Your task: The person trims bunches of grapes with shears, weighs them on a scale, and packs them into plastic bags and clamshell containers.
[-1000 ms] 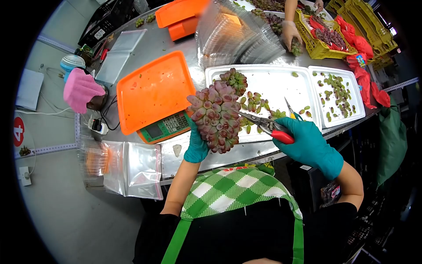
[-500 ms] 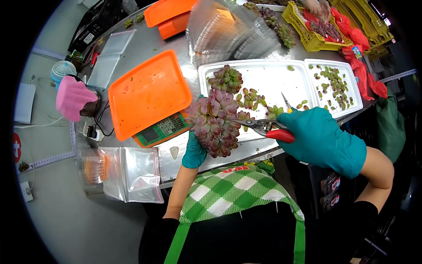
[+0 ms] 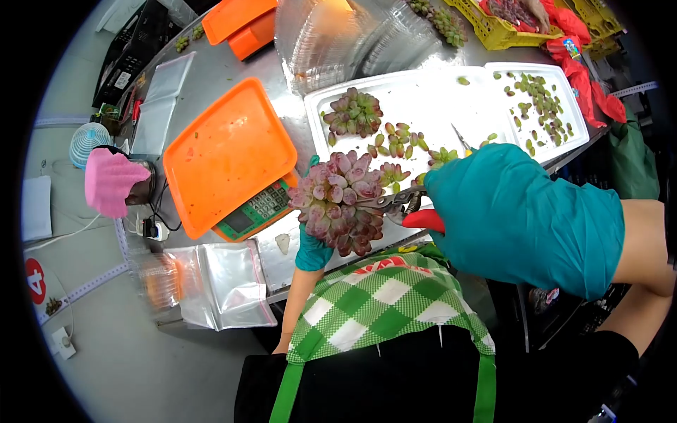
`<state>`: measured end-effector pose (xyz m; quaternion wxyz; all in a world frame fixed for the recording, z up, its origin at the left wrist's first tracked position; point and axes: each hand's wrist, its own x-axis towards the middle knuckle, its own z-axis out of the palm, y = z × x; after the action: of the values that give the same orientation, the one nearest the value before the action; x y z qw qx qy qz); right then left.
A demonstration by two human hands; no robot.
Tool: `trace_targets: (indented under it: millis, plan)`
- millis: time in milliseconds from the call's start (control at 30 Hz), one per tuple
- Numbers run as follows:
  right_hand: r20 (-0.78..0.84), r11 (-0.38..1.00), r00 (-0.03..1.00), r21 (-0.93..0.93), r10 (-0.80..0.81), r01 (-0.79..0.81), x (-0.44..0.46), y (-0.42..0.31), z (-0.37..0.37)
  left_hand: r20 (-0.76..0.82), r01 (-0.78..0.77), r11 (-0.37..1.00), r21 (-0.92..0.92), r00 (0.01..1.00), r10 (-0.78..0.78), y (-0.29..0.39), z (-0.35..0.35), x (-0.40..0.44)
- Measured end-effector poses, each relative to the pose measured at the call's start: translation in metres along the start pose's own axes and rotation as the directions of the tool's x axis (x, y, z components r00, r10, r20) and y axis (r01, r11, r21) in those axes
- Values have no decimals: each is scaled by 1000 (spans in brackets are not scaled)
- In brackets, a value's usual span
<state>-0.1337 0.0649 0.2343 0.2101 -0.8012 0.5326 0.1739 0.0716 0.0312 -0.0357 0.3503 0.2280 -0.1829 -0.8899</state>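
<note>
A bunch of pinkish-purple grapes (image 3: pixel 337 201) is held up over the near edge of a white tray (image 3: pixel 314 116). My left hand (image 3: pixel 312 248), in a teal glove, is closed around it from beneath and behind; some fingers are hidden. My right hand (image 3: pixel 518 218), also gloved, grips red-handled pruning shears (image 3: pixel 422 220), whose blades reach the bunch's right side. Their tips are hard to make out among the grapes. Another bunch (image 3: pixel 355 113) lies in the tray with loose green-red grapes (image 3: pixel 398 141). A second pointed blade (image 3: pixel 461 138) lies beyond my right hand.
An orange pan (image 3: pixel 229 155) rests on a green scale (image 3: pixel 254 211) at left. Clear plastic boxes (image 3: pixel 331 42) are stacked behind. A smaller white tray (image 3: pixel 578 116) holds loose grapes. Plastic bags (image 3: pixel 229 282) lie front left. Another person's hand (image 3: pixel 539 14) is at a yellow crate (image 3: pixel 486 25).
The view has shifted slightly. My right hand has come nearer the camera and turned, with the shears moved left and closer to the bunch. My left hand still holds the grapes.
</note>
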Motion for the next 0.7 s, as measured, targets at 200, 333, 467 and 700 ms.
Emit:
trace_targets:
  millis: [200, 333, 467, 700]
  plan:
    - [13, 1000, 1000, -28, -3, 4, 3, -5, -3, -16, 21, 1000, 19, 1000, -20, -4, 5, 2]
    - [18, 999, 1000, -49, -3, 4, 4, -4, -1, -15, 30, 999, 34, 999, -30, -5, 9, 3]
    - [20, 998, 1000, -70, 7, -6, 6, -5, 1, -18, 32, 998, 49, 999, -31, -6, 11, 4]
    - [26, 994, 999, -107, 35, -32, 8, -7, 7, -18, 37, 996, 77, 999, -36, -8, 14, 1]
